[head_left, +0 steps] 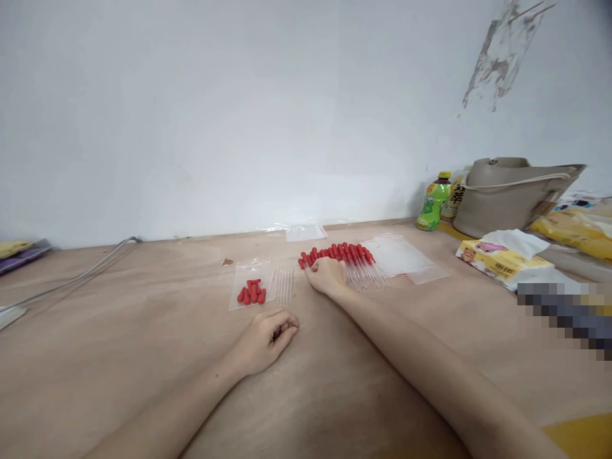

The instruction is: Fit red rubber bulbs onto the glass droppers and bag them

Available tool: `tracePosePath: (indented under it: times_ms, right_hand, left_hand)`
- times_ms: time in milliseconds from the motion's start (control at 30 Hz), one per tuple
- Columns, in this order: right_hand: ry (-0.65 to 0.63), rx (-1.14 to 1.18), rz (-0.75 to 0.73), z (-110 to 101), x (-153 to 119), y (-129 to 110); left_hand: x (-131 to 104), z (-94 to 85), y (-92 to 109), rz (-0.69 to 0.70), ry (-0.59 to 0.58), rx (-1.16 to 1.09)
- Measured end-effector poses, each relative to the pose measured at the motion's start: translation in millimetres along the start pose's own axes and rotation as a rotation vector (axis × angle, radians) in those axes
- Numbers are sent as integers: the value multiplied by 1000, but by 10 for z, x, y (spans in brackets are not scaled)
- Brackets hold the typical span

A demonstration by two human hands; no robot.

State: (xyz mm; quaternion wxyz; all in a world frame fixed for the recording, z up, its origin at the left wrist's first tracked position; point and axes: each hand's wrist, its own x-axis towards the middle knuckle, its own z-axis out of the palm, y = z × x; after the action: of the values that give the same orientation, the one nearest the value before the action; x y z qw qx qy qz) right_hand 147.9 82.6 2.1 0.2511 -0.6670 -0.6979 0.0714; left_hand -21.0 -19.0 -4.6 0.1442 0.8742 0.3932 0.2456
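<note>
My right hand [327, 275] is closed in a pinch at the left end of a row of glass droppers [356, 258] with red rubber bulbs. Its fingertips are on the dropper [302, 262] at that end, whose tube is mostly hidden by the hand. My left hand [268, 339] rests on the table nearer to me, fingers curled in, with nothing visible in them. Beyond it, several loose red bulbs [254, 292] lie on a clear zip bag [236, 302]. Several bare glass tubes [285, 286] lie side by side just right of that bag.
Clear plastic bags [399, 254] lie right of the droppers, another bag [305, 233] by the wall. Farther right are a green drink bottle [433, 203], a beige handbag [500, 197] and a tissue pack [502, 260]. A grey cable [88, 273] runs along the left.
</note>
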Motion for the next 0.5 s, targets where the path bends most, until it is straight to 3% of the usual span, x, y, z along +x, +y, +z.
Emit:
tracePosePath:
  times_ms: [500]
  right_hand:
    - [-19, -176, 12, 8, -7, -108]
  left_hand:
    - [3, -2, -5, -17, -5, -10]
